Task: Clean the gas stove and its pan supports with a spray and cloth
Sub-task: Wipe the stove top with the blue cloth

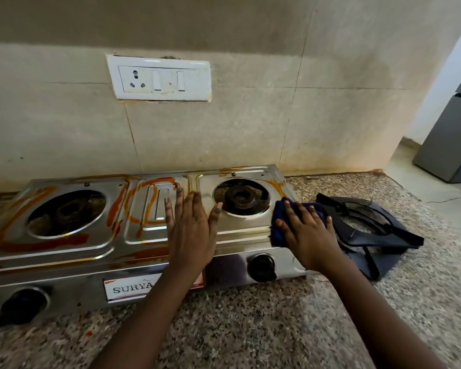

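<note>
My right hand [308, 237] lies flat, fingers spread, pressing a blue cloth [282, 217] onto the right end of the stove [96, 249], just beside the right burner [240, 198]. My left hand [190, 227] is wide open too, palm down on the steel between the two burner wells, holding nothing, seemingly steadying the stove.

I judge the step in hand is wiping the stove top, right side first: that end looks mostly clean, while orange-red smears cover the middle panel and ring the left burner [67, 210]. The next move calls for sweeping the cloth leftward, so my left hand must lift out of its path or shift.

The pan supports [367, 225] are off the stove, stacked on the table [250, 328] just right of it, close to my right hand; they look not yet wiped. I see no spray bottle. Two black knobs [261, 267] sit on the front. A socket [159, 78] is on the wall behind, a grey fridge [447, 145] far right.
</note>
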